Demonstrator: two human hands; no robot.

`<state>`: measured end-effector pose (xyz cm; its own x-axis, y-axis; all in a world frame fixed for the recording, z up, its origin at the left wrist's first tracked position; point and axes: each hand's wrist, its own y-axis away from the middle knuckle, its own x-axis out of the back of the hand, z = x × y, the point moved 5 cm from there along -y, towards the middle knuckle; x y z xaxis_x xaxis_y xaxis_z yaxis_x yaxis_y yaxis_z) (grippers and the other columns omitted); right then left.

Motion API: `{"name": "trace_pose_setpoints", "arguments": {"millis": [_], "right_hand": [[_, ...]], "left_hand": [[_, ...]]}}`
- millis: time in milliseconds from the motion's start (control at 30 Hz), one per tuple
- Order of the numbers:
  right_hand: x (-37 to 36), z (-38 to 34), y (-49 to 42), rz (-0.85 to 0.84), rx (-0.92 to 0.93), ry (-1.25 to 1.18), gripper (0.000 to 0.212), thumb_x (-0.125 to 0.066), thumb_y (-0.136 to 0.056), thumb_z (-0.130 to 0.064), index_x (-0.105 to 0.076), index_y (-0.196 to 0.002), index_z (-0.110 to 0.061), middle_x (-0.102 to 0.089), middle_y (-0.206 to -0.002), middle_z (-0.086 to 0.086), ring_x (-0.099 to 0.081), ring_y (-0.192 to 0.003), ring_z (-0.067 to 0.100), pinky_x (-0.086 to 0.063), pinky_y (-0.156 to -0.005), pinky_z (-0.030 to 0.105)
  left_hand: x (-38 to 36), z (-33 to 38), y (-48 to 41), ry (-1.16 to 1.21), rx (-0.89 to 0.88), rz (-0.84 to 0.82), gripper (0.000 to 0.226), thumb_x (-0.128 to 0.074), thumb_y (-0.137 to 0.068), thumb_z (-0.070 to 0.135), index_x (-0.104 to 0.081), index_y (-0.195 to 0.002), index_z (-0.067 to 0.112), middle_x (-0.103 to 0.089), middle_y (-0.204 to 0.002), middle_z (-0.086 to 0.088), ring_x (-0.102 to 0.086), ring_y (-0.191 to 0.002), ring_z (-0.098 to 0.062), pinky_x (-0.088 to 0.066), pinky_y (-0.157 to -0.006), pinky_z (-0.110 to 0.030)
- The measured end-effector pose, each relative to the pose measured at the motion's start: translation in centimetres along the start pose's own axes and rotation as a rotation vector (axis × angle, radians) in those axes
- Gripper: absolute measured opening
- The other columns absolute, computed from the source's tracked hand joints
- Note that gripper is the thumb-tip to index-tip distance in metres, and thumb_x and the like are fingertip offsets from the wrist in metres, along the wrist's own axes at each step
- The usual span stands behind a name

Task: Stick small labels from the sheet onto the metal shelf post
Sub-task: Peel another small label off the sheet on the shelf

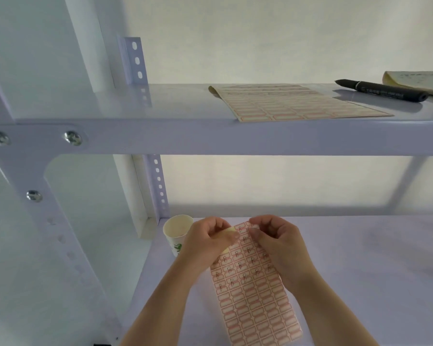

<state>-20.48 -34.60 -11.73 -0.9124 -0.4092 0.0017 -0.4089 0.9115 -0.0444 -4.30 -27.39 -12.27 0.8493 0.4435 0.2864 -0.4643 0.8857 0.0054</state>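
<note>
A sheet of small red-bordered labels (255,295) lies on the lower shelf, several near its top marked with a handwritten letter. My left hand (208,243) pinches the sheet's upper left corner and bends it up. My right hand (275,240) grips the top edge with thumb and forefinger pinched at a label there. The white metal shelf post (43,216) with bolts and punched holes stands at the near left, apart from both hands. No label shows on the post.
A paper cup (176,233) stands just left of my left hand. On the upper shelf (160,138) lie a second label sheet (293,103), a black marker pen (383,90) and a paper pad (420,82). A rear post (158,186) rises behind the cup.
</note>
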Motion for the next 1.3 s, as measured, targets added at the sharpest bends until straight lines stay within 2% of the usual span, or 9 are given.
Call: {"name": "trace_pose_setpoints", "arguments": {"millis": [233,367,500,600,733,867,1033,1200,1300], "right_hand": [[0.3,-2.3,0.7,-0.015,0.091,-0.044,0.018,-0.068,-0.087,0.002,-0.075,-0.079,-0.012,-0.077,-0.081,0.008,-0.070,-0.073,0.022,-0.059,-0.067,0.034],[0.4,-2.9,1.1,0.034,0.127,-0.045,0.019,-0.068,-0.088,0.000,-0.077,-0.081,-0.015,-0.079,-0.084,0.008,-0.073,-0.079,0.029,-0.061,-0.074,0.042],[0.2,-4.0,1.6,0.063,0.187,-0.017,0.017,-0.073,-0.086,-0.004,-0.079,-0.081,-0.020,-0.079,-0.081,0.004,-0.075,-0.076,0.022,-0.061,-0.070,0.039],[-0.1,-4.8,1.8,0.101,0.270,0.101,0.015,-0.078,-0.082,-0.009,-0.077,-0.083,-0.024,-0.078,-0.082,-0.002,-0.074,-0.076,0.014,-0.059,-0.067,0.029],[-0.7,-5.5,2.2,0.199,0.422,0.424,0.013,-0.084,-0.075,-0.030,-0.076,-0.085,-0.034,-0.057,-0.110,-0.015,-0.059,-0.099,0.001,-0.050,-0.075,0.011],[-0.9,-6.2,2.9,0.346,0.607,0.652,0.017,-0.083,-0.074,-0.036,-0.078,-0.090,-0.030,-0.053,-0.108,-0.011,-0.047,-0.099,0.011,-0.047,-0.081,0.028],[-1.6,-6.8,3.2,0.353,0.754,0.735,0.011,-0.078,-0.080,-0.033,-0.076,-0.087,-0.025,-0.072,-0.085,-0.010,-0.060,-0.083,0.018,-0.049,-0.074,0.042],[-2.2,-6.6,3.0,0.314,0.707,0.721,0.005,-0.081,-0.079,-0.025,-0.077,-0.081,-0.023,-0.071,-0.079,-0.016,-0.060,-0.076,0.013,-0.053,-0.068,0.039],[-2.2,-6.6,2.9,0.274,0.668,0.682,0.004,-0.080,-0.080,-0.022,-0.077,-0.079,-0.023,-0.065,-0.078,-0.023,-0.057,-0.075,0.006,-0.049,-0.067,0.026]], "left_hand": [[1.3,1.9,0.6,0.054,-0.025,-0.037,0.004,-0.078,-0.084,0.019,-0.082,-0.086,0.019,-0.081,-0.080,0.000,-0.077,-0.079,-0.020,-0.063,-0.077,-0.036],[1.9,2.9,0.9,0.080,-0.051,-0.011,0.003,-0.080,-0.081,0.020,-0.082,-0.084,0.020,-0.080,-0.079,-0.001,-0.073,-0.075,-0.014,-0.061,-0.077,-0.036],[1.8,3.6,1.3,0.206,-0.033,0.029,0.005,-0.081,-0.079,0.019,-0.083,-0.083,0.018,-0.081,-0.082,-0.006,-0.074,-0.078,-0.016,-0.060,-0.077,-0.035],[1.5,3.9,1.5,0.299,-0.009,0.023,0.008,-0.078,-0.082,0.014,-0.083,-0.088,0.016,-0.081,-0.086,-0.008,-0.076,-0.082,-0.022,-0.060,-0.075,-0.033],[1.3,4.3,1.6,0.304,-0.037,-0.011,0.011,-0.073,-0.086,0.013,-0.083,-0.090,0.016,-0.081,-0.089,-0.009,-0.077,-0.089,-0.029,-0.061,-0.082,-0.040],[1.2,4.7,1.7,0.318,-0.052,-0.018,0.013,-0.071,-0.088,0.013,-0.083,-0.090,0.016,-0.081,-0.089,-0.011,-0.076,-0.088,-0.032,-0.061,-0.082,-0.043],[1.2,4.7,1.8,0.363,-0.076,-0.028,0.014,-0.070,-0.090,0.014,-0.083,-0.091,0.018,-0.080,-0.092,-0.013,-0.074,-0.095,-0.038,-0.058,-0.086,-0.048],[1.0,4.5,1.9,0.358,-0.087,-0.021,0.015,-0.067,-0.091,0.013,-0.082,-0.094,0.018,-0.080,-0.089,-0.008,-0.074,-0.088,-0.025,-0.059,-0.084,-0.040],[1.0,4.2,1.8,0.360,-0.084,-0.002,0.012,-0.070,-0.089,0.014,-0.082,-0.092,0.018,-0.080,-0.089,-0.009,-0.074,-0.091,-0.031,-0.058,-0.089,-0.047]]}}
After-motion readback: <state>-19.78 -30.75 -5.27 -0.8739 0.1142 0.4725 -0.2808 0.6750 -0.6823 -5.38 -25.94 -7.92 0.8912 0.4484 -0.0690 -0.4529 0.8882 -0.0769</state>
